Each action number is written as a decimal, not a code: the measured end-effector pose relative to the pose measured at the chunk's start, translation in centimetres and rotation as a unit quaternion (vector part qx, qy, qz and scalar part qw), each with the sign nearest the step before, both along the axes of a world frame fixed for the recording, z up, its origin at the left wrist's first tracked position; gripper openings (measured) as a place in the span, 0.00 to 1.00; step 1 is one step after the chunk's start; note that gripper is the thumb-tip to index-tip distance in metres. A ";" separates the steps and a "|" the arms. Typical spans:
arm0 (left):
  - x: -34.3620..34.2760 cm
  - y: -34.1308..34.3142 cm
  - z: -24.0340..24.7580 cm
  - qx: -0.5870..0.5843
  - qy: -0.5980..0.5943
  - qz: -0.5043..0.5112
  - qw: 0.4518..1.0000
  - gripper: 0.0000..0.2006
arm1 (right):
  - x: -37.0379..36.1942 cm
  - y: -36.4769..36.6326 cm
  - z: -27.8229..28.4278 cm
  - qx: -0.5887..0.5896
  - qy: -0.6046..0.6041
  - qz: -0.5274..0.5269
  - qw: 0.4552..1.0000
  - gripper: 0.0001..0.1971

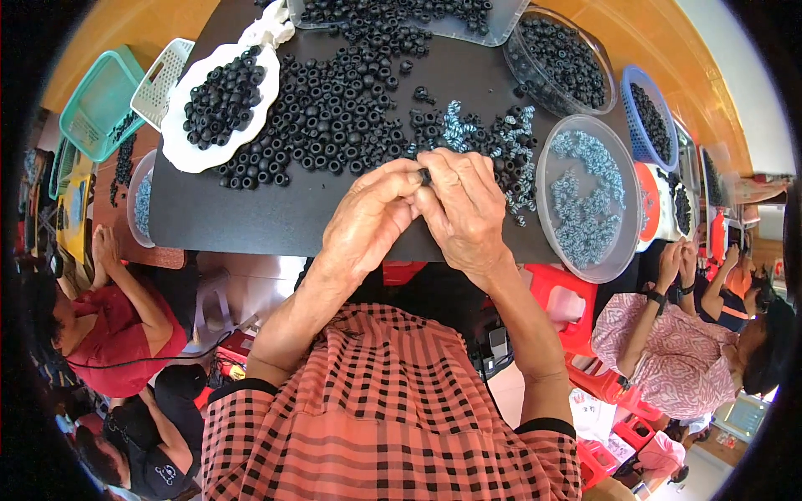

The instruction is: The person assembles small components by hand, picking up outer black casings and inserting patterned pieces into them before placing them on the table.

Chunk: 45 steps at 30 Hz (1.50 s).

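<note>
My left hand (372,213) and my right hand (464,200) meet over the near edge of the dark table (251,221). Both are closed, fingertips together, around a small black piece (424,176); most of it is hidden by the fingers. Just beyond lies a wide spread of black round pieces with holes (342,117), like thick rings or caps. Small blue-and-white striped pieces (455,129) sit in a loose heap behind my right hand. More striped pieces (589,221) fill part of a round clear tub (547,188) to the right.
A white scalloped plate (180,146) heaped with black pieces stands at left. Along the far side are a clear tray (497,33) and a clear bowl (610,92) of black pieces. A blue basket (631,125) is at far right. Other people sit at both sides; red stools (576,334) stand behind right.
</note>
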State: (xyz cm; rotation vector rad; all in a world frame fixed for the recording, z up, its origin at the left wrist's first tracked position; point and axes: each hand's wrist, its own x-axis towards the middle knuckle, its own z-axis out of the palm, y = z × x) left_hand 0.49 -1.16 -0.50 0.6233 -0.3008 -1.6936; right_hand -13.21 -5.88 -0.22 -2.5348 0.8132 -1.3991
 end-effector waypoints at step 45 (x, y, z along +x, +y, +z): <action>-0.2 0.8 -1.4 -0.130 -0.096 -0.019 0.987 0.17 | -5.7 -7.3 5.1 0.072 0.005 -0.126 0.989 0.09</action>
